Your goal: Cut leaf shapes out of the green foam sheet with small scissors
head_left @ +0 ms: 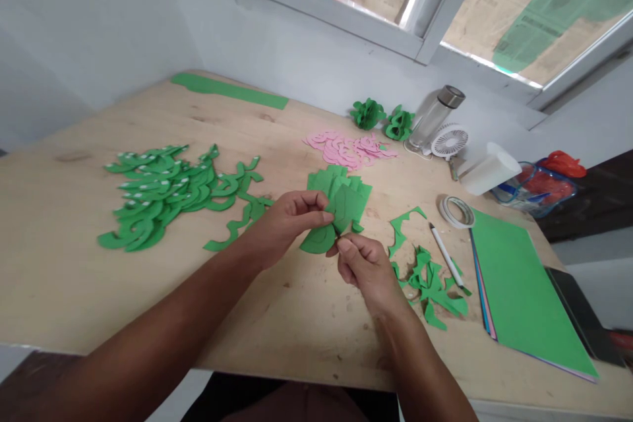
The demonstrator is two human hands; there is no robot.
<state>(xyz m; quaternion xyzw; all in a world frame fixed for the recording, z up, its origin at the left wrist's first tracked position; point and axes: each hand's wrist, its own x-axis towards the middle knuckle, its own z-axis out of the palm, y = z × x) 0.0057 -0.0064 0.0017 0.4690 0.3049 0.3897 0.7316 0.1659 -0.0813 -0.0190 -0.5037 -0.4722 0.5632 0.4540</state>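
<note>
Between the thumb and fingers of my left hand (299, 217) is a piece of green paper (346, 206) with pencil-like outlines drawn on it, partly cut, one rounded lobe hanging lower left. My right hand (363, 264) is closed at the paper's lower edge. It grips what looks like a small pair of scissors (338, 233); only a short dark part shows, against the paper, and the rest is hidden by the fingers. Just behind the held piece lies a stack of green paper pieces (363, 192) on the wooden table (277, 323).
Curved green cutouts (163, 191) are heaped on the left, pink cutouts (346, 148) at the back. Green scraps (430, 280), a white pen (445, 254), a tape roll (456, 211) and green sheets (529, 290) lie right. A bottle (435, 115) and small fan (449, 140) stand behind.
</note>
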